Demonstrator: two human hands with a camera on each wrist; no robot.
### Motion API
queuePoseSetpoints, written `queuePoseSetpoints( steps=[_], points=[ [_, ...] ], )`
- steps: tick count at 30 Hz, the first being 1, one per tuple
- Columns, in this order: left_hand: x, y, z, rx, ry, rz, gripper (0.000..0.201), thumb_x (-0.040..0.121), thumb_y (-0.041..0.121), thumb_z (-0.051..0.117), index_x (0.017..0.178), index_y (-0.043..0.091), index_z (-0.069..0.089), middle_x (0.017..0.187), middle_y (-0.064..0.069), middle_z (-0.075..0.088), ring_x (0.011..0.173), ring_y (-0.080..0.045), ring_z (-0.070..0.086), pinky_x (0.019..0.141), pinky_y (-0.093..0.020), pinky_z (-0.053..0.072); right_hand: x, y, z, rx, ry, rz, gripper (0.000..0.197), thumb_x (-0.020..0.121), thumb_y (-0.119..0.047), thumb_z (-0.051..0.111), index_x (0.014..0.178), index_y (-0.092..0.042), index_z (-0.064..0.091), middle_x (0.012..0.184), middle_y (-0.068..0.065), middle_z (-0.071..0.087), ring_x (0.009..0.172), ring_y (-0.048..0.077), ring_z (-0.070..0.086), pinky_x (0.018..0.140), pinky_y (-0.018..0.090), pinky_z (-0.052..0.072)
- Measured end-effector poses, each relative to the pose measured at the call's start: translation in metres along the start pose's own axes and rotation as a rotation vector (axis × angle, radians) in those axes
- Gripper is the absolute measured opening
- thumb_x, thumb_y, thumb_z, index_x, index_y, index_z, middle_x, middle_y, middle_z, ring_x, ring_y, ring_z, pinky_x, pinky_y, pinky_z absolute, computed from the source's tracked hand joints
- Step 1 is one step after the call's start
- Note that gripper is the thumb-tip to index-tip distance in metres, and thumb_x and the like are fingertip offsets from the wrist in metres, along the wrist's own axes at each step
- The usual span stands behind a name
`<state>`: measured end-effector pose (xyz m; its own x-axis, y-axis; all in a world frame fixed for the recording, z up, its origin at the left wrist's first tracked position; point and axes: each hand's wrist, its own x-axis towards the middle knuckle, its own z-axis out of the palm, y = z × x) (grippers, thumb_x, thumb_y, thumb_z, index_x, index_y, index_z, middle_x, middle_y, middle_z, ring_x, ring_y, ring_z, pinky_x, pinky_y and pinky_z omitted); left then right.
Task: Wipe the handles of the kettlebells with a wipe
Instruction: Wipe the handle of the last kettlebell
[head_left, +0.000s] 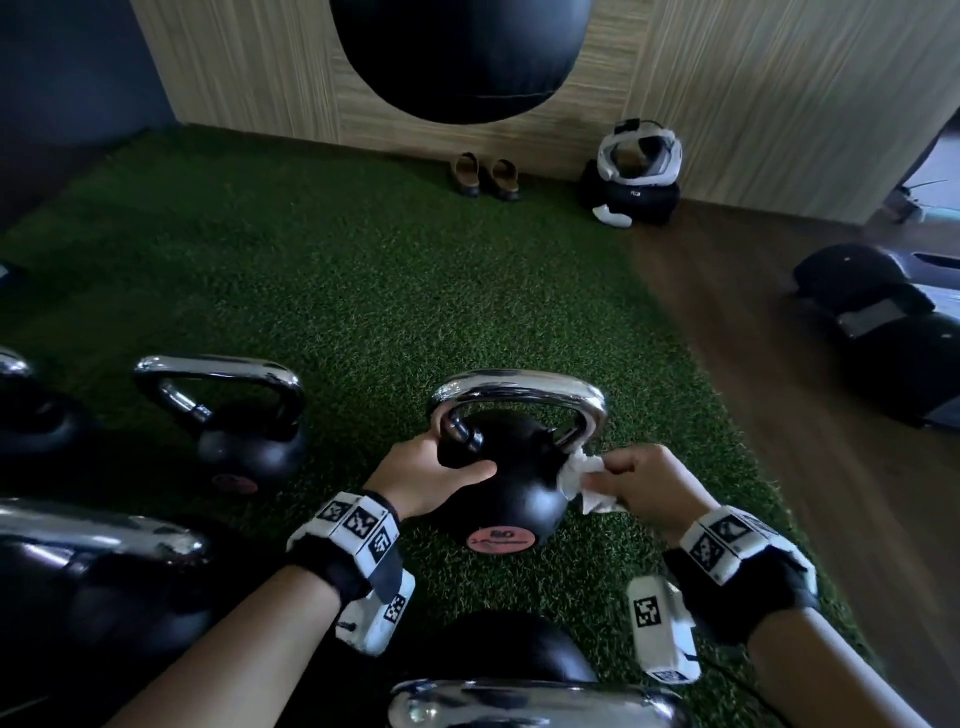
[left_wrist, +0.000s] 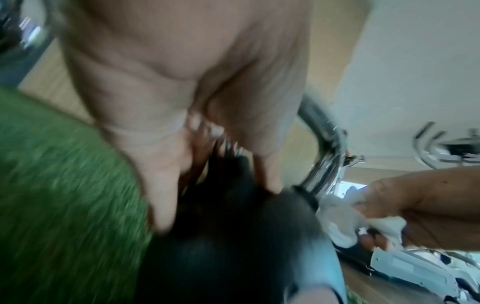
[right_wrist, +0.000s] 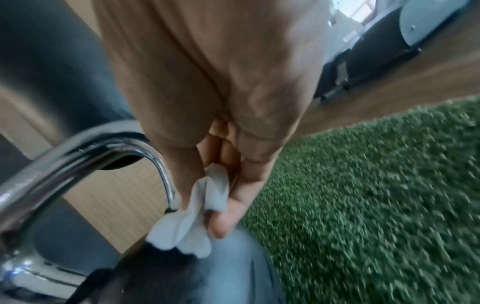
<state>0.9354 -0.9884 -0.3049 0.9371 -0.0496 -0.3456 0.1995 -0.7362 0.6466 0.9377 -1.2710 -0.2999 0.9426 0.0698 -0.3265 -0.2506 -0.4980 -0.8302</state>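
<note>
A black kettlebell with a chrome handle stands on green turf in the middle of the head view. My left hand grips its left shoulder, with the thumb across the front of the ball. My right hand pinches a crumpled white wipe against the foot of the handle's right leg. In the right wrist view the wipe hangs from thumb and fingers, touching the handle where it meets the ball. The blurred left wrist view shows my palm on the ball, with the wipe at the right.
Other chrome-handled kettlebells stand close by: one to the left, one at the left edge, a large one at lower left, one right below me. A punching bag hangs ahead. Shoes sit by the wall; wooden floor lies to the right.
</note>
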Motion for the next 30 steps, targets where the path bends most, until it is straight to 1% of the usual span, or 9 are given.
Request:
queuePoseSetpoints(
  steps=[2, 5, 8, 11, 14, 19, 24, 27, 30],
  points=[
    [-0.011, 0.005, -0.015, 0.113, -0.042, -0.032, 0.036, 0.088, 0.054, 0.072, 0.108, 0.024, 0.075, 0.102, 0.002, 0.076, 0.097, -0.016, 0.070, 0.087, -0.028, 0.054, -0.014, -0.010, -0.009, -0.047, -0.020, -0.050, 0.006, 0.088, -0.011, 0.078, 0.087, -0.014, 0.082, 0.077, 0.007, 0.079, 0.068, 0.017, 0.069, 0.066, 0.027, 0.057],
    [-0.026, 0.016, -0.032, -0.322, -0.150, 0.056, 0.013, 0.097, 0.029, 0.070, 0.101, 0.018, 0.078, 0.091, -0.001, 0.079, 0.085, -0.017, 0.074, 0.084, -0.030, 0.061, -0.028, -0.032, -0.014, -0.152, -0.025, -0.206, 0.013, 0.082, -0.019, 0.084, 0.091, -0.029, 0.083, 0.080, -0.003, 0.080, 0.072, 0.017, 0.070, 0.069, 0.032, 0.054],
    [-0.039, 0.036, -0.039, -0.580, -0.186, 0.187, 0.026, 0.096, 0.033, 0.063, 0.115, 0.020, 0.073, 0.106, -0.005, 0.080, 0.097, -0.019, 0.078, 0.088, -0.032, 0.063, -0.041, -0.065, -0.008, -0.120, -0.041, -0.410, 0.017, 0.081, -0.011, 0.083, 0.093, -0.024, 0.083, 0.074, -0.014, 0.077, 0.066, 0.005, 0.070, 0.061, 0.023, 0.054],
    [-0.050, 0.053, -0.039, -0.657, -0.282, 0.292, 0.039, 0.086, 0.043, 0.062, 0.117, 0.021, 0.073, 0.112, -0.004, 0.079, 0.103, -0.020, 0.076, 0.092, -0.035, 0.062, -0.050, -0.094, 0.000, -0.233, 0.029, -0.560, 0.017, 0.075, -0.027, 0.089, 0.088, -0.035, 0.082, 0.080, -0.009, 0.072, 0.071, 0.007, 0.063, 0.063, 0.028, 0.050],
    [-0.052, 0.061, -0.039, -0.828, -0.325, 0.295, 0.038, 0.089, 0.037, 0.063, 0.110, 0.008, 0.074, 0.105, -0.010, 0.079, 0.095, -0.019, 0.077, 0.089, -0.035, 0.063, -0.052, -0.109, 0.005, -0.290, 0.184, -0.608, 0.021, 0.068, -0.028, 0.093, 0.081, -0.028, 0.077, 0.081, -0.009, 0.066, 0.070, 0.005, 0.057, 0.060, 0.015, 0.044],
    [-0.050, 0.062, -0.042, -0.995, -0.343, 0.269, 0.040, 0.090, 0.022, 0.067, 0.124, 0.001, 0.071, 0.117, -0.011, 0.077, 0.096, -0.013, 0.074, 0.087, -0.028, 0.062, -0.042, -0.115, 0.015, -0.296, 0.337, -0.645, 0.042, 0.060, -0.029, 0.087, 0.083, -0.018, 0.054, 0.068, -0.012, 0.047, 0.059, 0.006, 0.039, 0.054, 0.016, 0.032],
    [-0.045, 0.055, -0.044, -0.930, 0.100, 0.411, 0.026, 0.093, 0.019, 0.071, 0.118, 0.012, 0.076, 0.112, -0.004, 0.079, 0.102, -0.014, 0.075, 0.095, -0.038, 0.060, -0.033, -0.089, -0.003, -0.078, 0.143, -0.409, 0.076, 0.062, -0.043, 0.095, 0.117, -0.033, 0.043, 0.087, 0.002, 0.057, 0.070, 0.012, 0.051, 0.061, 0.032, 0.048],
    [-0.039, 0.055, -0.050, -0.504, 0.544, 0.615, 0.028, 0.098, 0.020, 0.071, 0.125, 0.013, 0.074, 0.117, 0.005, 0.076, 0.102, -0.003, 0.074, 0.088, -0.022, 0.060, -0.016, -0.056, -0.017, 0.089, 0.298, -0.268, 0.068, 0.073, -0.020, 0.090, 0.122, -0.026, 0.044, 0.093, 0.006, 0.062, 0.072, 0.015, 0.056, 0.057, 0.027, 0.046],
    [-0.029, 0.064, -0.047, -0.117, 0.667, 0.737, 0.029, 0.098, 0.021, 0.071, 0.125, 0.012, 0.073, 0.107, 0.005, 0.079, 0.078, 0.005, 0.072, 0.067, -0.007, 0.056, 0.005, -0.030, -0.012, 0.077, 0.102, -0.087, 0.056, 0.073, -0.023, 0.090, 0.120, -0.022, 0.060, 0.105, 0.003, 0.073, 0.088, 0.019, 0.067, 0.070, 0.032, 0.052]
  ],
)
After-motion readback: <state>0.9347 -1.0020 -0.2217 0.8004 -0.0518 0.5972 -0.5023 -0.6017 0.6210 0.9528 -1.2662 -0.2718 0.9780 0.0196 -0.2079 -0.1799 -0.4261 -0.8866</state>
